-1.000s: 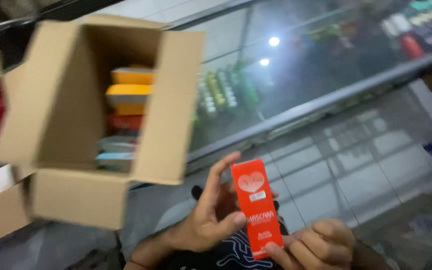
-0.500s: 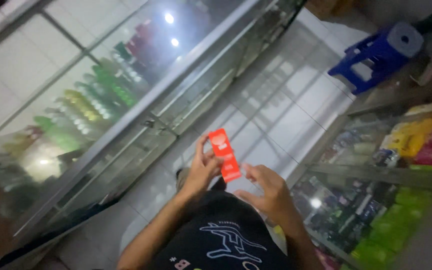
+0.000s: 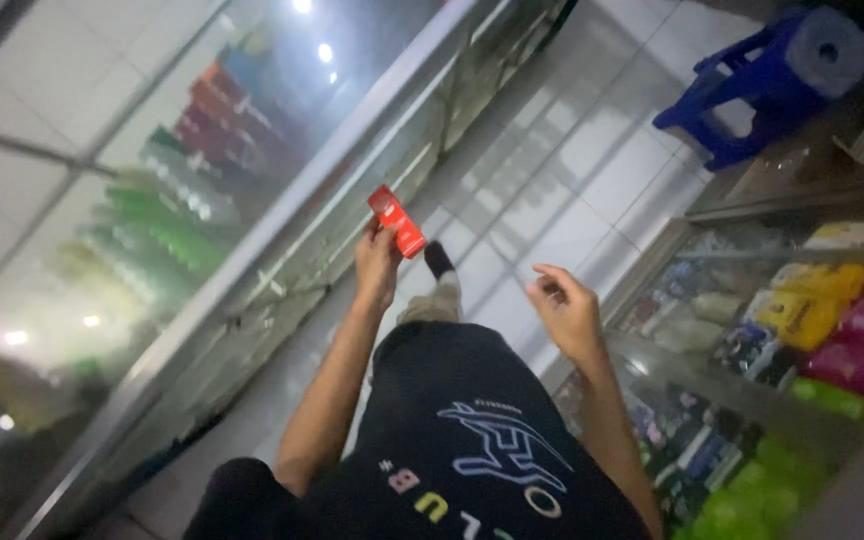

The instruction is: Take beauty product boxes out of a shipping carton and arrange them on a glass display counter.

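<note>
Gripping a small red box (image 3: 396, 221) in left hand (image 3: 376, 264) fingers, right hand (image 3: 564, 312) loosely open, empty.

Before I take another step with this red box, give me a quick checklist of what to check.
1. Hold on the red box: ok, the left hand grips its lower end.
2. Right hand free: ok, open and holding nothing.
3. Floor ahead: ok, the white tiles between the cases show bare.
4. Blue plastic stool: ok, off to the right of the aisle.
5. Glass display case on the left: cannot tell whether it stands open or shut.
</note>
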